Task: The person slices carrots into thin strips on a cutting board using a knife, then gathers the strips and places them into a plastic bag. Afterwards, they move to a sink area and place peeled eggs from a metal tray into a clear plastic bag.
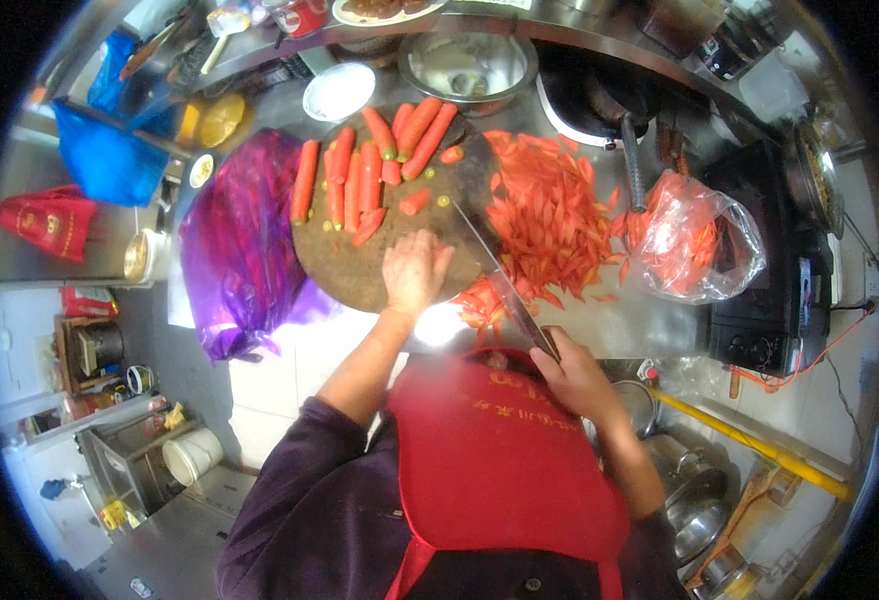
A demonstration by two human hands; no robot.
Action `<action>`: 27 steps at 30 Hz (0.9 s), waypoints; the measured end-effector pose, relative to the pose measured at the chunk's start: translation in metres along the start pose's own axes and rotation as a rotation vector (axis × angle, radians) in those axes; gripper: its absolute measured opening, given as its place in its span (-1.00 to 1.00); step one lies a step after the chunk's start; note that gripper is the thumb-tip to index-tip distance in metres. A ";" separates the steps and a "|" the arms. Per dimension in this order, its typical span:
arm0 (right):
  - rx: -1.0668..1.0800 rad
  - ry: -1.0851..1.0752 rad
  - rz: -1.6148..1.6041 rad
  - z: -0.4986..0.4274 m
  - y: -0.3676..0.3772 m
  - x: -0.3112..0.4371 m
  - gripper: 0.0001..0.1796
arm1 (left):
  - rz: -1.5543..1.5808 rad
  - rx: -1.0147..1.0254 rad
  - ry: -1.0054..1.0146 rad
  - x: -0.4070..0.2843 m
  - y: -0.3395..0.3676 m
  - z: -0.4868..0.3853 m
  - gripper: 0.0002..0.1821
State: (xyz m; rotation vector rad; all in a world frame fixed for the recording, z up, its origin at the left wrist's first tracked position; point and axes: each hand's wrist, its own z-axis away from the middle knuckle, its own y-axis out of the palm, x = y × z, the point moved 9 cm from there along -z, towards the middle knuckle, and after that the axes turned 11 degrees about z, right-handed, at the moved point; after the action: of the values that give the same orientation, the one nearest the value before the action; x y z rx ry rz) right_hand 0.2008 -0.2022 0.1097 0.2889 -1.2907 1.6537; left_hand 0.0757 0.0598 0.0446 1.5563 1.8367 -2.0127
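Observation:
My right hand point(574, 371) grips the handle of a kitchen knife point(496, 274), its blade slanting over the right edge of a round wooden chopping board point(319, 259). My left hand point(415, 270) lies palm down near the board's front edge; whether anything is under it is hidden. Just beyond its fingertips is a short carrot piece point(415, 201), with a cut carrot end point(443, 201) near the knife tip. Several peeled whole carrots point(353, 180) lie across the back and left of the board. Sliced carrot point(548, 214) is heaped to the right, spilling onto the steel counter.
A purple plastic bag point(241, 240) flanks the board on the left. Behind stand a white bowl point(340, 91), a steel bowl point(469, 67) and a pan with a protruding handle point(632, 165). On the right are a clear bag with carrot point(691, 240) and a black appliance point(766, 300).

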 end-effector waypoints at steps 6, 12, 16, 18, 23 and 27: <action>0.045 0.050 -0.005 -0.004 0.010 0.001 -0.56 | 0.308 -0.021 0.047 -0.009 0.004 0.027 -0.82; 0.066 0.014 0.036 -0.011 0.017 0.005 -0.49 | 0.448 0.015 0.307 -0.011 -0.001 0.023 -0.82; 0.003 -0.019 0.133 -0.020 0.013 0.014 -0.56 | 0.397 0.086 0.379 -0.016 0.004 0.015 -0.81; 0.025 -0.009 0.181 -0.021 0.009 0.018 -0.60 | 0.389 0.104 0.374 -0.016 0.005 0.013 -0.86; 0.135 0.086 0.323 -0.013 0.002 0.025 -0.56 | 0.360 0.123 0.400 -0.019 0.005 0.011 -0.88; 0.057 0.008 0.291 -0.024 -0.002 0.039 -0.56 | 0.367 0.104 0.400 -0.017 0.004 0.009 -0.89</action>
State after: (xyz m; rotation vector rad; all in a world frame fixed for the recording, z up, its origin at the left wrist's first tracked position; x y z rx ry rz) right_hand 0.1919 -0.1613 0.1279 0.1319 -1.3288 1.9362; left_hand 0.0814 0.0415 0.0508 2.2636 1.4047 -1.7501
